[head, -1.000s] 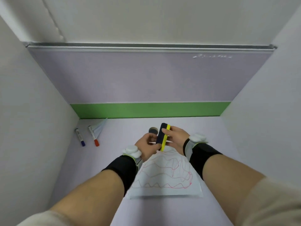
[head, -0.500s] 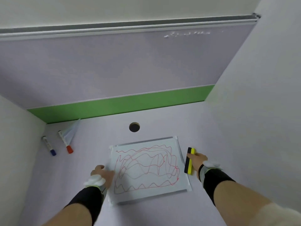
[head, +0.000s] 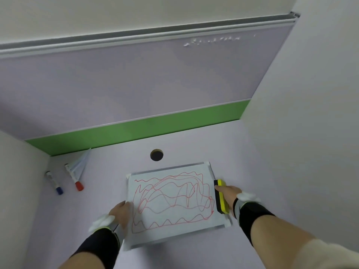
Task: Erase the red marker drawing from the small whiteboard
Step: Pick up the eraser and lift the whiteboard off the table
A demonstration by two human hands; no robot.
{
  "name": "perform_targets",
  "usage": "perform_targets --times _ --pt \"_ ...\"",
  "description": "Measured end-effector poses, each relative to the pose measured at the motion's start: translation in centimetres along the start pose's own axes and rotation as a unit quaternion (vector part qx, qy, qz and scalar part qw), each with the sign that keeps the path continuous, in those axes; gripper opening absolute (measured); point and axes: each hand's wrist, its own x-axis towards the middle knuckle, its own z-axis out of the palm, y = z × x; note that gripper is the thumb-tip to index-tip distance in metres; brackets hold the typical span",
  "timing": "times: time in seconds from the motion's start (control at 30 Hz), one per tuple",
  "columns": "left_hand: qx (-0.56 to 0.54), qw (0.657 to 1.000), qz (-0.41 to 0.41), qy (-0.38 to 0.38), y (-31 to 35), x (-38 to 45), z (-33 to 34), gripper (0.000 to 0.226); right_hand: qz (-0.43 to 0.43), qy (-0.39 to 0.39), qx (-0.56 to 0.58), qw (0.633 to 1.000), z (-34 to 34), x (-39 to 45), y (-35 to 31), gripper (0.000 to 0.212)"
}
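Note:
A small whiteboard [head: 174, 230] lies flat on the lilac desk, covered with looping red marker lines [head: 171, 199]. My left hand [head: 121, 213] rests on the board's left edge and holds it down. My right hand [head: 229, 195] grips a yellow and black eraser [head: 221, 197], which stands on the board's right edge with its black felt side toward the drawing. The eraser touches the rightmost red lines.
A round cable hole [head: 156, 154] sits in the desk just behind the board. At the far left lie a blue-capped marker [head: 54, 182], a red-capped marker [head: 74, 177] and a clear plastic wrapper [head: 81, 162]. White walls close in on both sides; a green strip [head: 136, 131] runs along the back.
Both hands held the eraser above the board a second ago. They have parted: the left hand went to the board's left edge, the right hand carried the eraser to the right edge.

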Motion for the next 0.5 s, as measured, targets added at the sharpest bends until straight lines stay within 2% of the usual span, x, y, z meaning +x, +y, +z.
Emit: perform_targets --times 0.23,0.37,0.5 --pt "-0.177 0.982 0.064 -0.031 8.8 -2.9 -4.0 0.018 -0.134 0.037 0.059 0.988 -2.0 -6.5 -9.2 0.059" --pt "-0.211 0.967 0.136 -0.033 15.9 -6.7 -7.7 0.014 -0.234 0.060 0.071 0.968 -4.6 -12.5 -14.9 0.058" --pt "-0.237 0.949 0.197 -0.067 22.8 -11.0 -11.4 0.016 -0.312 0.075 0.123 0.939 -7.2 -18.1 -19.7 0.055"
